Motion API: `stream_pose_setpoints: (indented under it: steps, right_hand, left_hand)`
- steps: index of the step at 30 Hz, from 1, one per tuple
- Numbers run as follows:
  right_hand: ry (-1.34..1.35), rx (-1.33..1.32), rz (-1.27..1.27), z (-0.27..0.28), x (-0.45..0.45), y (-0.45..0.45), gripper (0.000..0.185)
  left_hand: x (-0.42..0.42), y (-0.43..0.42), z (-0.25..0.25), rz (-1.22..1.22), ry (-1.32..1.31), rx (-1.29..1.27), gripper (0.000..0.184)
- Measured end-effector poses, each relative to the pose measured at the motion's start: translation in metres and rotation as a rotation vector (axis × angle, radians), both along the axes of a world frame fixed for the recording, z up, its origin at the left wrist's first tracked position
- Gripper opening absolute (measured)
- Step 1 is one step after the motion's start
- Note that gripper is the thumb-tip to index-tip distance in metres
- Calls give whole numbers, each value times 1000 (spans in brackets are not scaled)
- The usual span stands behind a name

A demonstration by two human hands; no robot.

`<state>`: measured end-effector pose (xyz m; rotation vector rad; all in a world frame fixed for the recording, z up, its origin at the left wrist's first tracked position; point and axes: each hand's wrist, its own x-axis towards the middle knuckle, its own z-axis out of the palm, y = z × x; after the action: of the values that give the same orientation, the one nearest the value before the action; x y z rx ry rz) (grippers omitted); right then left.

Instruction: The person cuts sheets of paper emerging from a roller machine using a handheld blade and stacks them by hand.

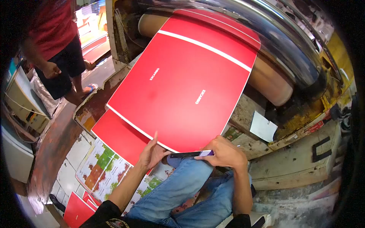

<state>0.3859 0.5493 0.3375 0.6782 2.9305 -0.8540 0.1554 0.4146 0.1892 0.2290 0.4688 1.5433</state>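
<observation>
A large red printed sheet (171, 95) with white lettering and a white band slopes down from the machine rollers to just above my knees. At its near edge my left hand (150, 155) has its fingers stretched apart, one finger up against the sheet and another by the end of a dark strip. My right hand (225, 152) is closed on that flat dark strip with a purple end (188, 154), which lies along the sheet's near edge. What exactly the strip is cannot be made out. Another red sheet (121, 136) lies lower, partly hidden beneath.
A shiny metal cylinder (281, 34) and a brown roller (272, 78) stand ahead. A white card (263, 126) rests at right. Printed sheets (100, 167) lie at lower left, near red pieces (76, 211). A person (57, 45) stands at upper left.
</observation>
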Motion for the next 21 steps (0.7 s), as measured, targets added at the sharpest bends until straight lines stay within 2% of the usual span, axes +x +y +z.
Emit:
stream_pose_setpoints:
  steps: [1, 2, 3, 5, 6, 8, 10, 13, 14, 15, 18, 21]
  right_hand:
    - [-17, -16, 28, -3, 2, 1, 30]
    - [135, 3, 63, -11, 4, 1, 34]
    - [133, 3, 56, -9, 7, 5, 34]
    - [9, -427, 194, 1, 14, 21, 37]
    - [-36, -680, 33, 9, 21, 24, 37]
    - [-12, -778, -124, 15, 36, 49, 30]
    - [253, -602, -397, 10, 53, 79, 23]
    - [890, -442, -792, -5, 51, 126, 31]
    - [948, -384, -906, -9, 50, 142, 34]
    - [943, -321, -920, -13, 51, 158, 36]
    - [952, -352, -931, -22, 49, 184, 37]
    - [864, -331, -931, -37, 48, 189, 36]
  left_hand:
    - [8, 7, 12, 37, -75, -55, 59]
    - [19, 8, 25, 161, 270, -227, 58]
    - [19, 8, 21, 154, 268, -227, 58]
    - [14, -4, 7, 121, 420, -232, 52]
    - [14, -9, 5, 149, 418, -248, 54]
    - [11, -23, 14, 122, 404, -258, 55]
    - [14, -33, 17, 161, 383, -244, 54]
    - [15, -51, 28, 170, 400, -328, 54]
    - [11, -58, 26, 116, 378, -312, 54]
    - [8, -65, 25, 113, 381, -313, 54]
    - [8, -79, 25, 88, 440, -356, 64]
    - [10, -91, 32, 155, 376, -374, 58]
